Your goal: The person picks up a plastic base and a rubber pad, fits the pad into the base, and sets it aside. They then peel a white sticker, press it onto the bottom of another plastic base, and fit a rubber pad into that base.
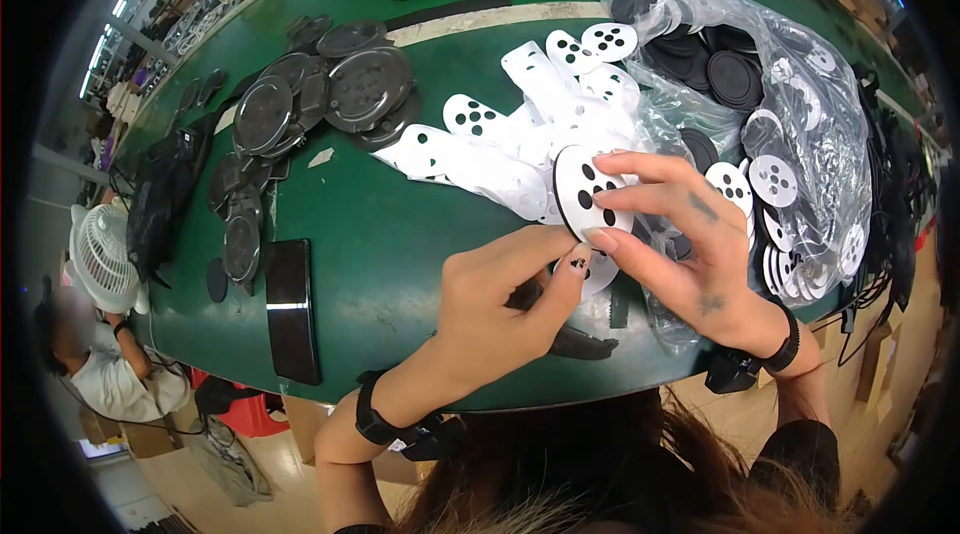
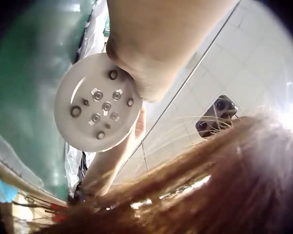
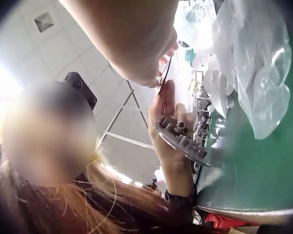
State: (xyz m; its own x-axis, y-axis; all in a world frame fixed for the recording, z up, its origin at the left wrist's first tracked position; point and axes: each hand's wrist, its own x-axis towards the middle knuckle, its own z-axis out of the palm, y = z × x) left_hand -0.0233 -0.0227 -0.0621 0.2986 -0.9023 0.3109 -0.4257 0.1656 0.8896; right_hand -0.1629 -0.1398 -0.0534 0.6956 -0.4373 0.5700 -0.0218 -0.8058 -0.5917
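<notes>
My right hand (image 1: 690,244) pinches a round white pad (image 1: 575,179) with black dots and a black edge, tilted up over the table. The thumb and fingertips of my left hand (image 1: 500,294) meet its lower edge. That left hand also holds a round plastic cover (image 2: 71,114), whose face with rings and screw posts shows in the left wrist view. In the right wrist view the cover (image 3: 185,151) lies across the left fingers, while the pad appears edge-on between both hands. From the head view the cover is mostly hidden under the left hand.
White pads and sheets (image 1: 500,174) lie heaped behind the hands. A clear plastic bag (image 1: 830,114) with black and white discs stands at right. Dark round covers (image 1: 365,89) are piled at left, near a black phone (image 1: 291,312). Another person (image 1: 125,374) sits beyond the left edge.
</notes>
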